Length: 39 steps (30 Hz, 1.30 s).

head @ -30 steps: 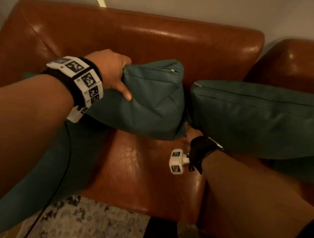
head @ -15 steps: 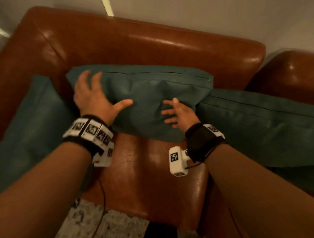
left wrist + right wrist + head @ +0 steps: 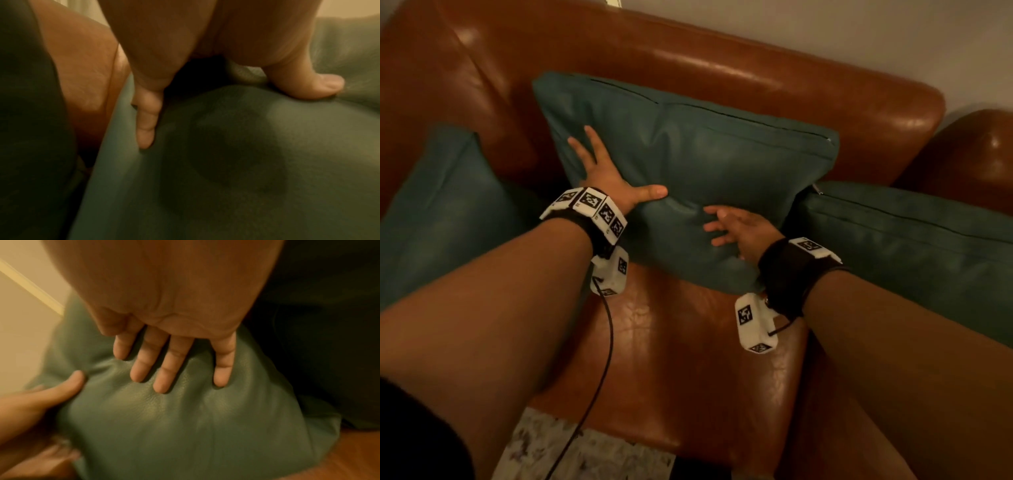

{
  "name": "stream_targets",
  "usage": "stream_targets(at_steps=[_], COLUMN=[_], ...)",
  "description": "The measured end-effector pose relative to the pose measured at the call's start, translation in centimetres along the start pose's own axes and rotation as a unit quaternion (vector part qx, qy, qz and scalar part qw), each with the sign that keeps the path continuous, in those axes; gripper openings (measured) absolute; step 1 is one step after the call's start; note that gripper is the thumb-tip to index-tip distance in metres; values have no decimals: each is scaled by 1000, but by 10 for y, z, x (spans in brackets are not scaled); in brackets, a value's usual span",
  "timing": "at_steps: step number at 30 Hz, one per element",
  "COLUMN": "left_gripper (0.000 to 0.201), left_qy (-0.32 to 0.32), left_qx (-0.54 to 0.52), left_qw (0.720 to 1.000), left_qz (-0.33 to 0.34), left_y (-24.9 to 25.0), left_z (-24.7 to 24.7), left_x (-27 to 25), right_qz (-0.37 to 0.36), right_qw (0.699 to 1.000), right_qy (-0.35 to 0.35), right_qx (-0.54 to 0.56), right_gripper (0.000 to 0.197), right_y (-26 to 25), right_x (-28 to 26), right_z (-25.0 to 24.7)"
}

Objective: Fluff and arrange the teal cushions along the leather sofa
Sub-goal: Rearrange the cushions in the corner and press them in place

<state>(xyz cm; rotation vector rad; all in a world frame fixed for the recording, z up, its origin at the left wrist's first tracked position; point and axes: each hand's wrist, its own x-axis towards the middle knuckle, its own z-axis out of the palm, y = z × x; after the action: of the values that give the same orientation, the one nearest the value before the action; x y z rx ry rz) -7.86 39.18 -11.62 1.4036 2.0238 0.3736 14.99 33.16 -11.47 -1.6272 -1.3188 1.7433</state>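
A teal cushion [image 3: 705, 164] leans upright against the back of the brown leather sofa [image 3: 688, 68]. My left hand [image 3: 607, 180] lies flat on its left part, fingers spread and thumb out; the left wrist view shows the thumb [image 3: 308, 84] and a finger pressing the teal cushion [image 3: 226, 162]. My right hand [image 3: 732, 226] presses the lower right of its face with straight, spread fingers [image 3: 164, 369] on the cushion [image 3: 185, 418]. A second teal cushion [image 3: 911, 253] lies to the right, a third [image 3: 438, 212] to the left.
The sofa seat [image 3: 681, 359] is bare leather in front of the middle cushion. A patterned rug [image 3: 585, 452] lies on the floor below the seat edge. A rounded leather armrest [image 3: 976, 154] rises at the far right. A black cable [image 3: 602, 359] hangs from my left wrist.
A second ago my left hand gripped the bunched cushion and the right reached under it. The cushion now stands flat against the backrest, and both hands have opened onto its face.
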Motion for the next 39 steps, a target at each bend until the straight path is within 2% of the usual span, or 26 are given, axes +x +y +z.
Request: stream_targets(at_steps=[3,5,7,9,13,14,16,18,20,22,26,29,31,33,35,37,39], left_gripper=[148,146,146,149,157,160,165,165,153,135,111,89,82,85,74,46,36], left_qy=[20,64,102,82,37,23,12,26,33,28,58,126,217,247,204,168,176], left_qx=[-35,-77,-113,-144,-157,-146,-122,-126,-142,-128,-94,30,182,259,238,214,207], left_qw=[999,994,988,986,987,989,992,992,989,991,993,991,959,931,931,940,943], left_qz=[21,37,14,-19,-3,-11,-21,-9,3,-13,-46,12,24,-77,-187,-205,-190], left_y=[-15,-35,-61,-83,-89,-84,-76,-81,-88,-92,-95,-89,-87,-97,-111,-118,-117], left_z=[6,12,21,31,45,43,39,35,27,16,-12,-44,-75,-109,-135,-147,-152], left_x=[-6,-16,-27,-37,-22,-16,-9,-10,-21,-36,-79,-119,-134,-134,-125,-119,-111], right_qz=[12,12,9,12,14,22,78,120,117,90,56,-14,-43,-45,-38,-42,-49], right_qw=[1000,999,998,996,996,998,995,985,989,995,992,992,989,986,986,985,984], right_qy=[8,18,38,53,67,41,-65,-122,-87,-50,-92,-86,-67,-50,-40,-36,-37], right_qx=[11,28,47,73,52,38,-12,-23,15,14,-59,-96,-127,-154,-160,-166,-165], right_gripper=[40,39,35,30,23,21,16,23,31,32,30,41,48,49,47,45,45], right_y=[7,16,28,39,48,45,33,20,10,6,-3,-27,-40,-48,-49,-47,-44], right_x=[7,6,2,-3,-4,-6,-13,-17,-18,-19,-19,-11,-1,6,10,10,9], right_z=[5,7,5,2,3,5,11,15,20,28,53,76,86,91,90,89,88])
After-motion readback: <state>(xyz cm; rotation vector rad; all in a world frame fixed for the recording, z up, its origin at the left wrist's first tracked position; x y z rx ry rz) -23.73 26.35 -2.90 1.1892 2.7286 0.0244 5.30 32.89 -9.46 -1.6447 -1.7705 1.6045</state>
